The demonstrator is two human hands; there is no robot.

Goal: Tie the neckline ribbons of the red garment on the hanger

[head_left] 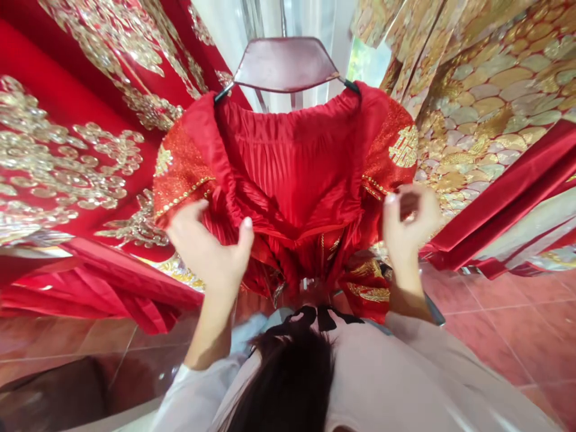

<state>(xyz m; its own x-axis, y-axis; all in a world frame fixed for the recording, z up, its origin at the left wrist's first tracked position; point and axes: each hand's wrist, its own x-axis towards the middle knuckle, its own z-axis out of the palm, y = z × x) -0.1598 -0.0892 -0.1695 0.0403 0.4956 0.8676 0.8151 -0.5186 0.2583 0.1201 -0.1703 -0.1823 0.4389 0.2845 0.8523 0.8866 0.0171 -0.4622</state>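
Observation:
A red garment [288,168] with a pleated, elastic-edged neckline hangs on a hanger [283,65] with a pale, wide centre piece. Its sleeves are glittery orange-red, with gold embroidery and rows of gold beads. My left hand [209,246] is at the lower edge of the left sleeve [184,159], its thumb spread away from the fingers. Beside the hem of the right sleeve [389,144], my right hand [409,219] has its thumb up and fingers curved, with a gap between them. Neither hand visibly grips cloth.
Red fabric with beaded gold decoration [67,150] hangs on the left. At the right hangs gold scale-patterned fabric [495,90], with a red band [508,198] below. Red tiles [495,306] cover the floor. A dark brown object [54,393] lies at lower left.

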